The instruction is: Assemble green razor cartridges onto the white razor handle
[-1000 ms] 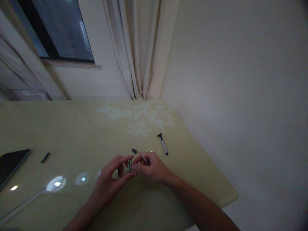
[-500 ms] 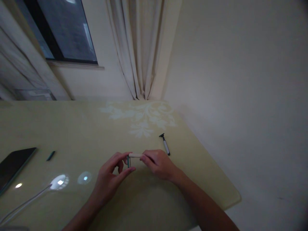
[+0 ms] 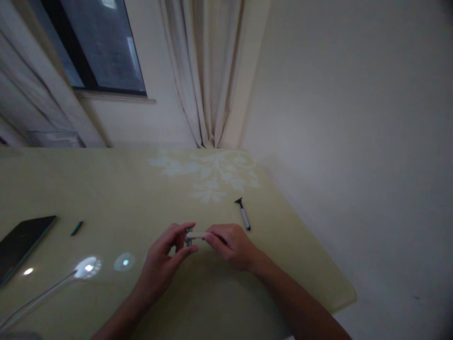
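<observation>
Dark tablet (image 3: 21, 243) cut off left

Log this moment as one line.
left hand: pinches green cap | right hand: holds razor handle | spare razor: on table

Left hand (image 3: 164, 257), right hand (image 3: 231, 243); fingers pinched.

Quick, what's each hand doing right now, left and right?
Left hand: pinched shut on the small green piece.
Right hand: shut on the pale razor handle, its tip at that piece.
</observation>
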`<state>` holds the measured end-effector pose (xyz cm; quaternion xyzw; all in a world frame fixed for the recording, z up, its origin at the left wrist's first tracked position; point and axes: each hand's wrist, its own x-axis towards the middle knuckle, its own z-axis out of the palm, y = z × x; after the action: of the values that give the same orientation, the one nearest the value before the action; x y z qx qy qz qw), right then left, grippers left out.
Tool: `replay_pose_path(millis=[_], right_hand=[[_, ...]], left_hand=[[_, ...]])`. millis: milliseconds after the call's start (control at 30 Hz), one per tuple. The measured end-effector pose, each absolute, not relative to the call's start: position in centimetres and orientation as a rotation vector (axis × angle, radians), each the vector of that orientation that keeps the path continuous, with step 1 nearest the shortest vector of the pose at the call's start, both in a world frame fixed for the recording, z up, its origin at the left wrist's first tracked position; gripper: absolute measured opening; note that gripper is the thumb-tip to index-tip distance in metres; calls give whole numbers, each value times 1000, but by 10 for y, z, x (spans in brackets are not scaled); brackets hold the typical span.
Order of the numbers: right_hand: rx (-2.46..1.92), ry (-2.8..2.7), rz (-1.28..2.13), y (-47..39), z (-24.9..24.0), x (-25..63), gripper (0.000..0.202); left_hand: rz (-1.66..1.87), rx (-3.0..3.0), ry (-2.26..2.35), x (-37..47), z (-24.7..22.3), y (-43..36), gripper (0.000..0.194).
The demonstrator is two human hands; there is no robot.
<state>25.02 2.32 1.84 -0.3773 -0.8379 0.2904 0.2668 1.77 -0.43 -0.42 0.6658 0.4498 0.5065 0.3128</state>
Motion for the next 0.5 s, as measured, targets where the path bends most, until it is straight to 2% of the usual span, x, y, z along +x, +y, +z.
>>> replay_pose_path(millis=[500], right_hand=[[-1006, -2287, 761, 25, 14, 253, 42]], left_hand=[[1377, 1763, 1264, 16, -6, -2, 35]])
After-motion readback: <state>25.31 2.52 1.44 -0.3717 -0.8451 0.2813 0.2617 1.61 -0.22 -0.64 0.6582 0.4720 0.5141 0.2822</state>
